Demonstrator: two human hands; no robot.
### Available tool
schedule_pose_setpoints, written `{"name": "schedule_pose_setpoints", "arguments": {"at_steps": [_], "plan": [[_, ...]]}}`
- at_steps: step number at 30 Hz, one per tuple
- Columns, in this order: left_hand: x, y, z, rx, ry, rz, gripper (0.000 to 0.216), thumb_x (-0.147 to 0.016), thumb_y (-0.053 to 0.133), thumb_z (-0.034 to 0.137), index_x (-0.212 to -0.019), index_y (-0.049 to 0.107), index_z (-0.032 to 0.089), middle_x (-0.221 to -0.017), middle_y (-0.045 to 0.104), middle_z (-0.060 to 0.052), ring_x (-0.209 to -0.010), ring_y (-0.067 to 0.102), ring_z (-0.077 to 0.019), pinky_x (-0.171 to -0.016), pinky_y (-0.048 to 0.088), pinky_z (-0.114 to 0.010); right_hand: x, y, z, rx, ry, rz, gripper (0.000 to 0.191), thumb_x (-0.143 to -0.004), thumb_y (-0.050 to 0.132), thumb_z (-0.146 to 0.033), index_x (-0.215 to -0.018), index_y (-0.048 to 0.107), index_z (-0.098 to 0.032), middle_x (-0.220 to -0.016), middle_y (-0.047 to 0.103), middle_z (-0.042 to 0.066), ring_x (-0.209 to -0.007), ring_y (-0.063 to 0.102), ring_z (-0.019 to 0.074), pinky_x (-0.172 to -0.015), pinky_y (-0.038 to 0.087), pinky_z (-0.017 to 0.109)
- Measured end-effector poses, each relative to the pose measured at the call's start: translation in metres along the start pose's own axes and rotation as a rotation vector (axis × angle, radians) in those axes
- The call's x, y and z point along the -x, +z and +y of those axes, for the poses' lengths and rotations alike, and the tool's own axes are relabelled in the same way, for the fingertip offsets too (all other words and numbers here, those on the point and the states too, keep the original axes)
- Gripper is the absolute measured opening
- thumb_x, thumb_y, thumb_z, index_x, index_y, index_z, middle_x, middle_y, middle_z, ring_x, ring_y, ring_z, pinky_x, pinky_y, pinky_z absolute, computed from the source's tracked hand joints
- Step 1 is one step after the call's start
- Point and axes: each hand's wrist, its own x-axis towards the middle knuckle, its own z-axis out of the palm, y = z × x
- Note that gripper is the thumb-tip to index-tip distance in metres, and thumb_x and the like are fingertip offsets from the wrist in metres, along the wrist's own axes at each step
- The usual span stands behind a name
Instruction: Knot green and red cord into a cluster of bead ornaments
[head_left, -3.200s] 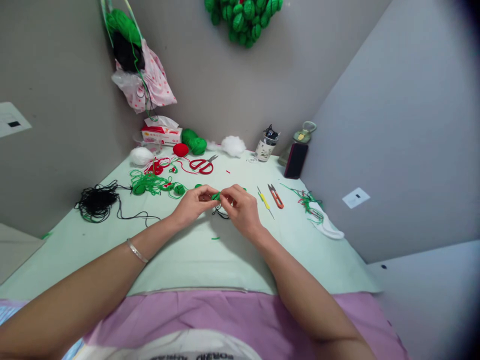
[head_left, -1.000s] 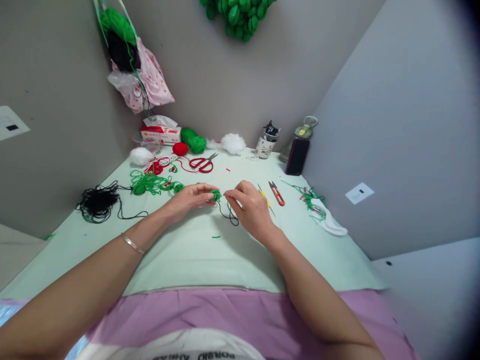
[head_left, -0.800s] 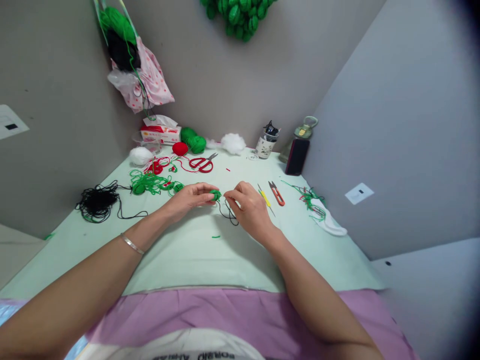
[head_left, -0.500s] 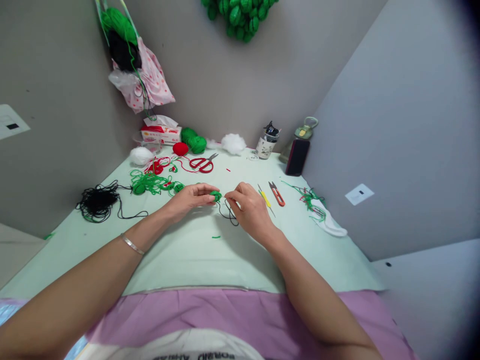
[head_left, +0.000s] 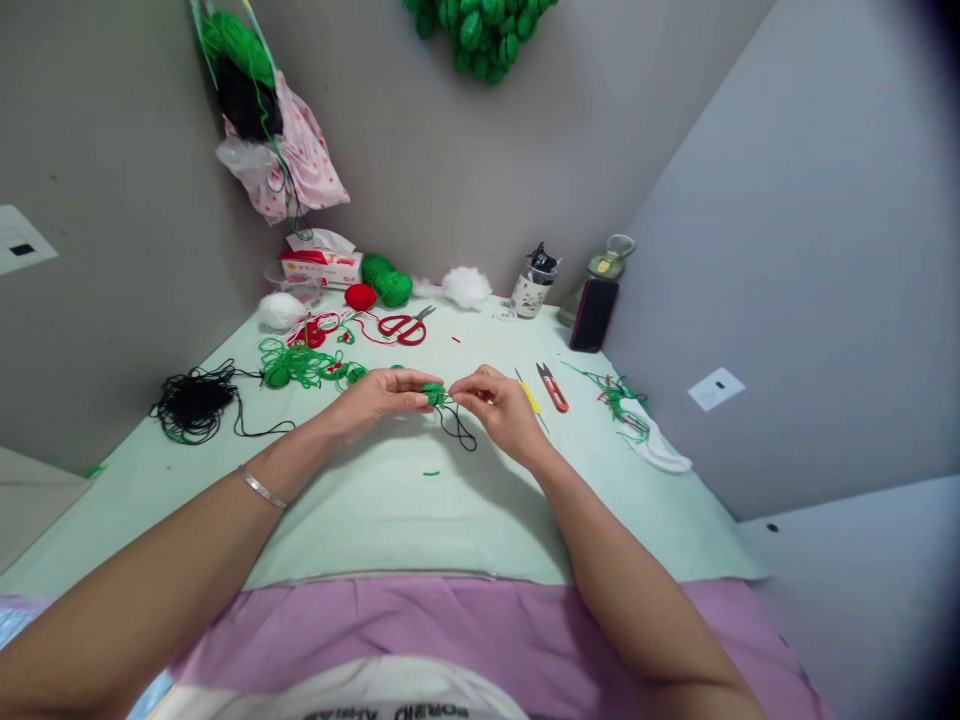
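My left hand (head_left: pixel 386 398) is closed on a small green crocheted piece (head_left: pixel 433 394), held between thumb and fingers above the table. Close by on its right, my right hand (head_left: pixel 495 405) pinches something thin at the piece's edge, too small to make out. A loop of black yarn (head_left: pixel 459 430) hangs below the piece, between the two hands. Near my right hand lie a yellow-handled crochet hook (head_left: pixel 531 398) and orange thread snips (head_left: pixel 553 388). Tangled green yarn (head_left: pixel 296 362) with small green crocheted balls lies left of my left hand.
Black yarn (head_left: pixel 196 402) is heaped at the left. Behind are red-handled scissors (head_left: pixel 405 327), white stuffing (head_left: pixel 466 288), a tissue box (head_left: pixel 322 268) and a green yarn ball (head_left: pixel 391 285). A phone (head_left: pixel 595 315) leans on a bottle at the right. Yarn scraps (head_left: pixel 626 410) lie near the right edge.
My right hand has tilted and its fingertips have come closer to the green piece. The green piece has turned slightly, and the black yarn loop now hangs more openly below it.
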Motion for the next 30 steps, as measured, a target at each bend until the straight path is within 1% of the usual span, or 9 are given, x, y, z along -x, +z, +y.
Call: {"name": "schedule_pose_setpoints", "arguments": {"at_steps": [5,8,15,20,25,28,30], "plan": [[-0.001,0.002,0.0,0.009,0.004,-0.002,0.047,-0.07,0.082,0.036,-0.112,0.073,0.017,-0.107,0.075,-0.008,-0.093,0.069,-0.0217,-0.1,0.047,-0.044,-0.002,0.001,0.003,-0.133,0.025,-0.014,0.007,-0.083,0.068,-0.02,-0.083,0.075,-0.02,-0.075,0.056,0.0,-0.067,0.048,0.0121,-0.064,0.038,0.027],[-0.001,0.002,-0.001,0.0,0.008,-0.011,0.046,-0.071,0.081,0.036,-0.113,0.072,0.017,-0.107,0.075,-0.009,-0.093,0.069,-0.0216,-0.1,0.046,-0.044,-0.002,0.0,0.004,-0.131,0.011,-0.019,0.007,-0.084,0.068,-0.02,-0.084,0.076,-0.021,-0.075,0.056,0.001,-0.068,0.048,0.0127,-0.064,0.037,0.027],[-0.001,0.002,0.001,-0.058,0.049,-0.056,0.044,-0.076,0.077,0.039,-0.115,0.072,0.019,-0.112,0.073,-0.009,-0.096,0.067,-0.0213,-0.1,0.046,-0.044,-0.002,-0.008,0.002,-0.026,-0.038,-0.046,0.014,-0.086,0.064,-0.017,-0.089,0.077,-0.023,-0.076,0.053,0.001,-0.07,0.048,0.0134,-0.064,0.037,0.028],[0.002,0.007,0.004,-0.038,0.04,-0.025,0.043,-0.074,0.078,0.039,-0.112,0.074,0.02,-0.107,0.074,-0.007,-0.091,0.068,-0.0208,-0.099,0.046,-0.043,-0.003,-0.007,0.004,-0.142,-0.015,-0.067,0.008,-0.085,0.066,-0.022,-0.085,0.074,-0.021,-0.076,0.055,0.001,-0.071,0.049,0.0138,-0.064,0.038,0.028],[0.002,0.009,0.001,-0.043,0.056,-0.002,0.042,-0.074,0.078,0.039,-0.111,0.073,0.02,-0.105,0.074,-0.007,-0.092,0.068,-0.0214,-0.1,0.045,-0.044,-0.004,0.0,0.002,-0.19,0.034,-0.027,0.007,-0.081,0.068,-0.024,-0.078,0.071,-0.019,-0.077,0.058,0.001,-0.067,0.049,0.012,-0.063,0.039,0.027],[0.002,0.011,-0.001,-0.048,0.068,0.004,0.042,-0.075,0.078,0.04,-0.111,0.073,0.02,-0.105,0.074,-0.007,-0.092,0.067,-0.0217,-0.099,0.045,-0.044,-0.004,0.004,0.0,-0.225,0.097,0.001,0.01,-0.079,0.07,-0.027,-0.075,0.068,-0.018,-0.074,0.059,0.0,-0.064,0.049,0.0113,-0.06,0.039,0.026],[0.002,0.013,0.0,-0.053,0.077,0.03,0.042,-0.074,0.078,0.04,-0.11,0.072,0.02,-0.105,0.073,-0.007,-0.092,0.067,-0.0211,-0.099,0.045,-0.043,-0.004,0.006,0.001,-0.217,0.121,0.047,0.013,-0.077,0.072,-0.029,-0.074,0.067,-0.018,-0.072,0.059,0.0,-0.061,0.047,0.0107,-0.058,0.038,0.026]]}}
